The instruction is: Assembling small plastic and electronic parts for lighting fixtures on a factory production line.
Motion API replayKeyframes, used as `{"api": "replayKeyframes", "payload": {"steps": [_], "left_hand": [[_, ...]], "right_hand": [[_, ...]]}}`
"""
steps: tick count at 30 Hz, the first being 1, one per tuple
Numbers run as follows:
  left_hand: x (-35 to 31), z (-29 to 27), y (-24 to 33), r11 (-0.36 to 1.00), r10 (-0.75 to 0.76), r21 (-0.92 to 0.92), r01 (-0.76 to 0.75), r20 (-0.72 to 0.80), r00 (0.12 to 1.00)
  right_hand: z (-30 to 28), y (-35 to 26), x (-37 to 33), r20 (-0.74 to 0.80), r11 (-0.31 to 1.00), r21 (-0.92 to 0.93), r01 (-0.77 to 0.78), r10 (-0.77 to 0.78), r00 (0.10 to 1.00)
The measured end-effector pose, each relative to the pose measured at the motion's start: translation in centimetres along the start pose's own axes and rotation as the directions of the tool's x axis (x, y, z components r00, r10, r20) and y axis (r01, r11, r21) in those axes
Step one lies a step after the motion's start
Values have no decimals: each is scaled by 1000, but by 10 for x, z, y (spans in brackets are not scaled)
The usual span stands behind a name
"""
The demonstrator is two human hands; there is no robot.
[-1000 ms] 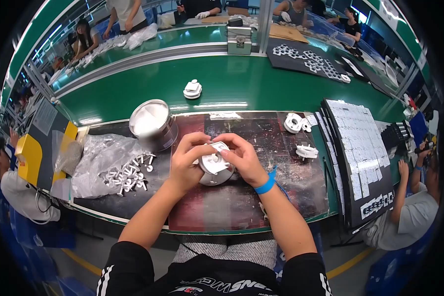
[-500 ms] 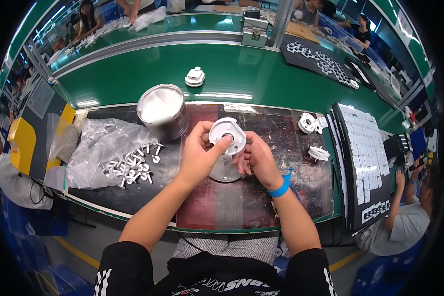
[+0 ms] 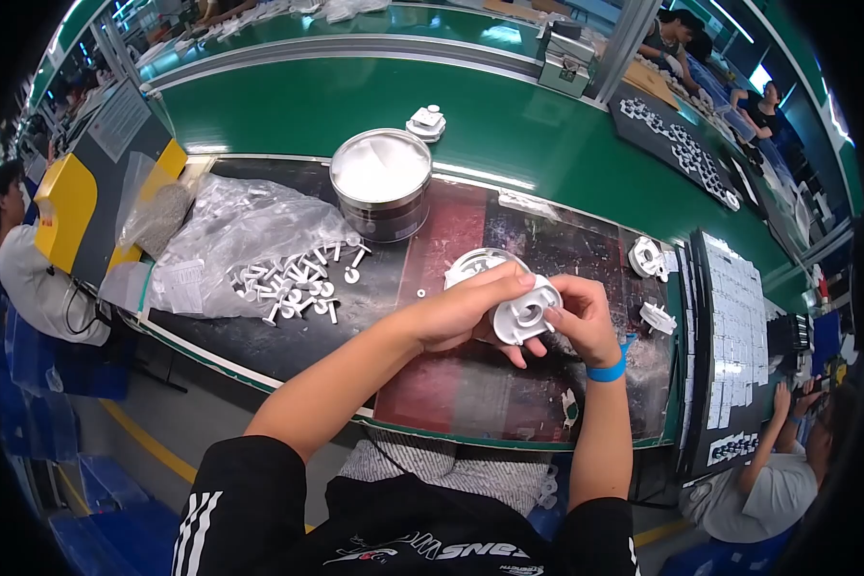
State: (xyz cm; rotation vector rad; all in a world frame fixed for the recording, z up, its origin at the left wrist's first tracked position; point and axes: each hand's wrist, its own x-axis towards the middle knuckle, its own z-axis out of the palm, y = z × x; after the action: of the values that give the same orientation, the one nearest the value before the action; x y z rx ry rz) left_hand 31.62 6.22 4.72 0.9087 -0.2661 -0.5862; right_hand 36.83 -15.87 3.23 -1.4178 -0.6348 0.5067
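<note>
Between my two hands is a round white plastic part (image 3: 522,315) with a central hole and small raised posts, tilted toward me. My left hand (image 3: 463,309) grips its left and upper edge, thumb on top. My right hand (image 3: 586,319) pinches its right side with thumb and fingers. Just behind my left hand sits a round dish (image 3: 472,259), partly covered by the hand; what lies in it is hard to make out. A tiny white ring (image 3: 420,293) lies on the dark mat (image 3: 451,384) to the left.
Several white flat-headed pins (image 3: 298,288) spill from a clear plastic bag (image 3: 250,226) at left. Behind stands a metal tin (image 3: 382,182) with white inside. More white parts (image 3: 649,259) lie at right, beside stacked boards (image 3: 730,336). Co-workers sit on both sides.
The view has swung, so the bench appears shifted. My hands have turned the white part to show another face and moved it away from over the dish, toward the right and nearer me.
</note>
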Motion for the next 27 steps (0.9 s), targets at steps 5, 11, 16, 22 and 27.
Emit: {"api": "replayKeyframes", "payload": {"steps": [5, 11, 16, 22, 27], "left_hand": [[0, 5, 9, 992, 10, -129, -6, 27, 1000], [13, -9, -6, 927, 59, -376, -11, 115, 992], [10, -8, -6, 947, 159, -284, -150, 7, 987], [6, 11, -5, 944, 205, -246, -222, -91, 974], [12, 18, -11, 947, 176, -250, -203, -127, 976]], "right_hand": [[0, -2, -1, -20, 967, 252, 49, -46, 999], [-11, -14, 2, -399, 961, -93, 260, -275, 875], [18, -59, -68, -486, 780, -624, 48, -436, 758], [-13, -72, -197, -619, 411, -741, -531, -723, 305], [-69, -68, -320, -664, 60, -338, -939, -722, 193]]}}
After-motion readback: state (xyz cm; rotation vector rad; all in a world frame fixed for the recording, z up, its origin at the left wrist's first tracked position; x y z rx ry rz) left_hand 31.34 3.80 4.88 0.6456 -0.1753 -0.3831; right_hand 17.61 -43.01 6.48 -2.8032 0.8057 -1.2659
